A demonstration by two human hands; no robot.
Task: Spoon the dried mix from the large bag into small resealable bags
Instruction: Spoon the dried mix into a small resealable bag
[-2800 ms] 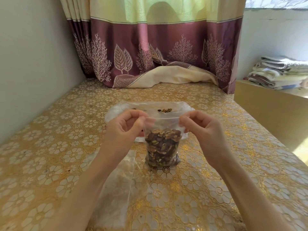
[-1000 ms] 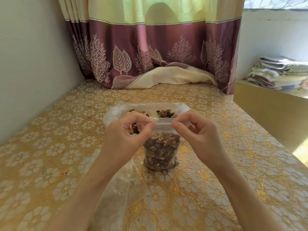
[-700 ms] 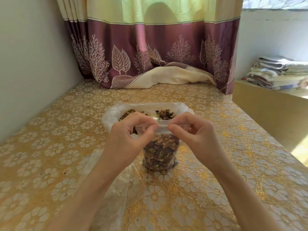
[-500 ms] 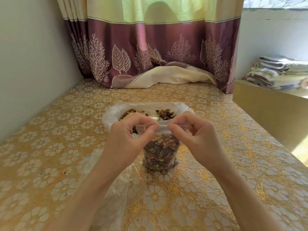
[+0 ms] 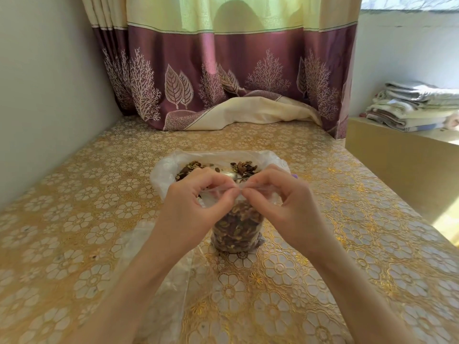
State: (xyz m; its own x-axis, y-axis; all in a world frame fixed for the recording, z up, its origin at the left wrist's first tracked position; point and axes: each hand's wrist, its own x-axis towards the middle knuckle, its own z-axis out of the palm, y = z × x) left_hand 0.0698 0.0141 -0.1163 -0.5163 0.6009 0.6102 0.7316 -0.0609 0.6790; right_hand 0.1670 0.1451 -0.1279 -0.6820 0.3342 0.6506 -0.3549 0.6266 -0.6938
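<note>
Head view: both hands, left (image 5: 191, 207) and right (image 5: 288, 207), pinch the small bag (image 5: 237, 229) top, hiding its seal.

The glossy gold tablecloth (image 5: 323, 244) is covered in pale flower medallions. Behind it hangs a yellow-green and plum curtain (image 5: 223, 58) with cream trees and leaves. The clear small plastic bag (image 5: 236, 227) shows a brown and tan dried mix.
</note>
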